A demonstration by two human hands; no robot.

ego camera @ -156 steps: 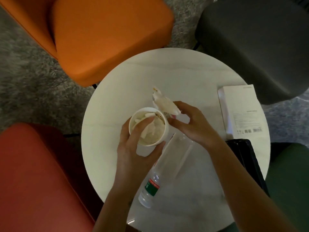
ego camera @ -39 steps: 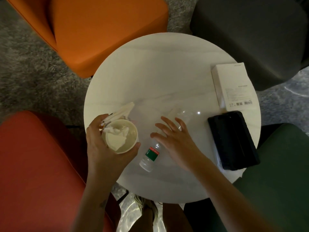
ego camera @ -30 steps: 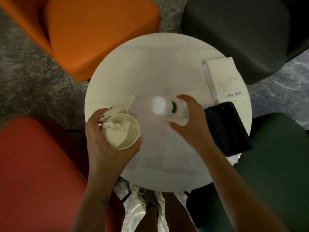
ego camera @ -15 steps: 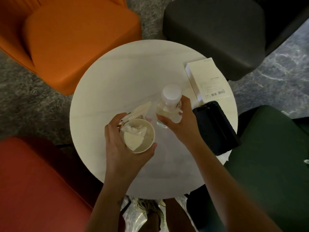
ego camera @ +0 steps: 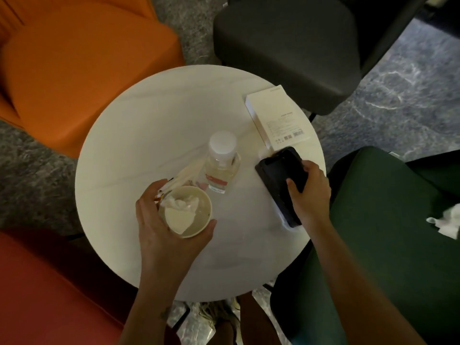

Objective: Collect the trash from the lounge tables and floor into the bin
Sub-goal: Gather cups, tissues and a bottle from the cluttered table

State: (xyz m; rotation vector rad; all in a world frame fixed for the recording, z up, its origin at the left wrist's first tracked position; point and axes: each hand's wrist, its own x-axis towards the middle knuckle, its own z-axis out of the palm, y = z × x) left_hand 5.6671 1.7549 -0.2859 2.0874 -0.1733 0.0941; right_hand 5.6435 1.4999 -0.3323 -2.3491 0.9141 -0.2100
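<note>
Round pale worktop (ego camera: 149,135) sits among orange, grey, green and red chairs. Print on the white box (ego camera: 276,118) and on the red label of the bottle (ego camera: 221,163) is too small to read. The left hand (ego camera: 169,227) grips a tissue-filled cup (ego camera: 189,212) in curled fingers; the right hand (ego camera: 310,199) curls its fingers round a black phone (ego camera: 281,174). The bottle stands upright between them.

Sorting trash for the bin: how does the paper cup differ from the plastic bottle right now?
The paper cup is gripped in the left hand; the plastic bottle stands upright on the table, untouched. The cup is open-topped and stuffed with crumpled tissue; the bottle is shut with a white cap. The cup is opaque cream; the bottle is clear with a red label. Both are drink containers.
</note>
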